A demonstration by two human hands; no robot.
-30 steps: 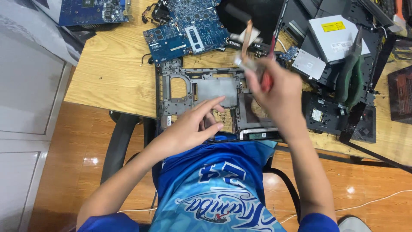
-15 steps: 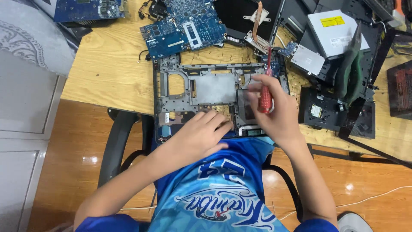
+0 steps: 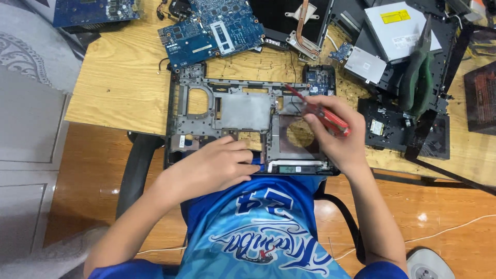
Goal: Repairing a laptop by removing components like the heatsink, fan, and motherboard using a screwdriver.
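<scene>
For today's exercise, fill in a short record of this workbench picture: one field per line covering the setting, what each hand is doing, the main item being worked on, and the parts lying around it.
Setting: wooden table, seen from above
Main item: stripped laptop base frame at the table's near edge
Left hand: resting flat on the frame's near edge, holding nothing
Right hand: gripping a red-handled screwdriver, tip pointing at the frame's far right corner
Nearby parts: blue circuit board beyond the frame; copper heat pipe assembly; silver optical drive; green-handled pliers on the right
</scene>
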